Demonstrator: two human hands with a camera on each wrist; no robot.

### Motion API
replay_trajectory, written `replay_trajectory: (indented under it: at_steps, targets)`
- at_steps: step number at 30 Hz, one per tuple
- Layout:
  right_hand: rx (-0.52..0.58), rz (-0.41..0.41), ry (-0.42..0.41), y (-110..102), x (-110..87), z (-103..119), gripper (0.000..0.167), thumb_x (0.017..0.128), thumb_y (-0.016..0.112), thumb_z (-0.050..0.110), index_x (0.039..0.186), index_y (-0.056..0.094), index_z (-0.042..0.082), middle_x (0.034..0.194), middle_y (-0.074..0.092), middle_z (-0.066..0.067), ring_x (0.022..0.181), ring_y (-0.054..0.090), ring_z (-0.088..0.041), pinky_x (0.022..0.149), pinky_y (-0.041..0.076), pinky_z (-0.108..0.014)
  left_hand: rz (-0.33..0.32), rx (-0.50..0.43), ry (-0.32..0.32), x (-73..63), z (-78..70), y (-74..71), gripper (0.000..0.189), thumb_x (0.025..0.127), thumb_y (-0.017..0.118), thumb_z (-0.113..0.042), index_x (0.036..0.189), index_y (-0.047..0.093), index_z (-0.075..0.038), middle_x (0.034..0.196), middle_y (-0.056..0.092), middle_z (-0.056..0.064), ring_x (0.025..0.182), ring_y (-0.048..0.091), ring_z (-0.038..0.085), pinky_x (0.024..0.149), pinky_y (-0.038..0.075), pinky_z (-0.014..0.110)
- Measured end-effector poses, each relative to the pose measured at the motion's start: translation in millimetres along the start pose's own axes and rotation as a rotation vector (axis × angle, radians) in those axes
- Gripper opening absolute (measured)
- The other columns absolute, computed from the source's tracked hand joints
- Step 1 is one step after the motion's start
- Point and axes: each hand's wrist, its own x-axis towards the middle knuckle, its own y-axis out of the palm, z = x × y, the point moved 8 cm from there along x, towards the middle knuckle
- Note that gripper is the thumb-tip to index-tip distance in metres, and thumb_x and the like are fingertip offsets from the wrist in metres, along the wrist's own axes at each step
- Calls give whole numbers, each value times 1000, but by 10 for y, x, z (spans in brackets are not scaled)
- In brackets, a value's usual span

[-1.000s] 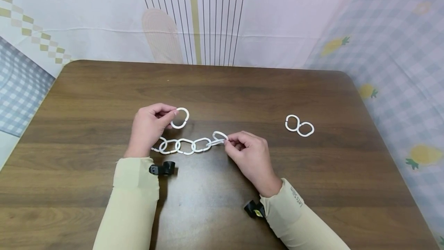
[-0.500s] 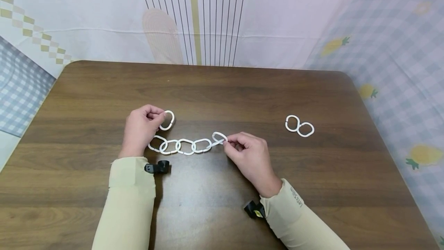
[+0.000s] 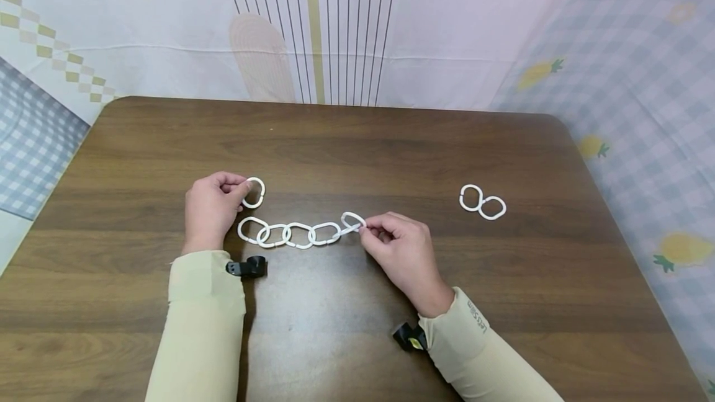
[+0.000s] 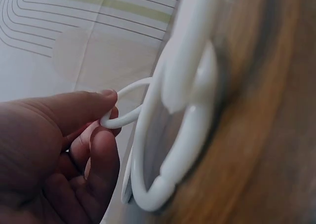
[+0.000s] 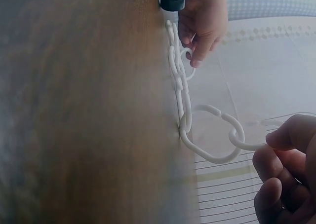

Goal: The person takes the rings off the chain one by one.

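Note:
My left hand [image 3: 212, 209] pinches a single white plastic chain link [image 3: 263, 192] between thumb and forefinger, just beyond the left end of a white chain [image 3: 287, 234]. Several joined oval links make up that chain, which runs left to right along the table. At its right end, my right hand [image 3: 404, 253] pinches the last link [image 5: 253, 146] by thumb and fingertip. This link passes through its neighbour [image 5: 212, 158], which is tilted up and has a small gap in its side. In the left wrist view, chain links [image 4: 141, 150] loom large in front of the held link [image 4: 131, 87].
Two more white links [image 3: 479, 205] lie together on the right of the brown wooden table [image 3: 357, 147]. Small black cameras [image 3: 248, 267] sit on both wrists. A patterned cloth [image 3: 436, 30] hangs behind the table's far edge.
My left hand has moved left with its single link, uncovering the chain's left end. The right hand stays where it was; the link beside its fingertips has shifted slightly.

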Motion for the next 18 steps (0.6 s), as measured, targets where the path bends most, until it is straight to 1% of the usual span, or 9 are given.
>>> replay_trajectory:
  at_steps: [4,11,13,18]
  targets:
    - [5,4,-2,5,-1,7,10,77,77,4,76,77,13,66,59,11,57,48,-5,52,38,-15,3,21,-17,2,36,-24,26,96,70,-28,105,75,-4,89,74,9,56,61,1,57,47,16]
    - [27,10,1,9,-5,19,9,78,77,2,77,77,12,66,60,9,57,49,-5,51,39,-16,-1,27,-58,28,131,-46,25,94,72,-28,102,75,-4,82,72,3,56,59,0,56,47,16]
    - [32,8,1,9,-7,19,9,78,77,2,77,77,12,66,60,9,57,49,-5,52,39,-16,-16,39,-67,31,156,-60,25,94,72,-29,101,74,-5,82,71,3,60,58,2,60,46,18]
    - [33,4,-7,10,-8,19,9,78,77,3,76,77,12,66,60,9,57,49,-5,52,40,-15,-36,61,-71,35,188,-81,25,93,72,-30,99,74,-5,84,72,6,76,58,15,70,43,28]
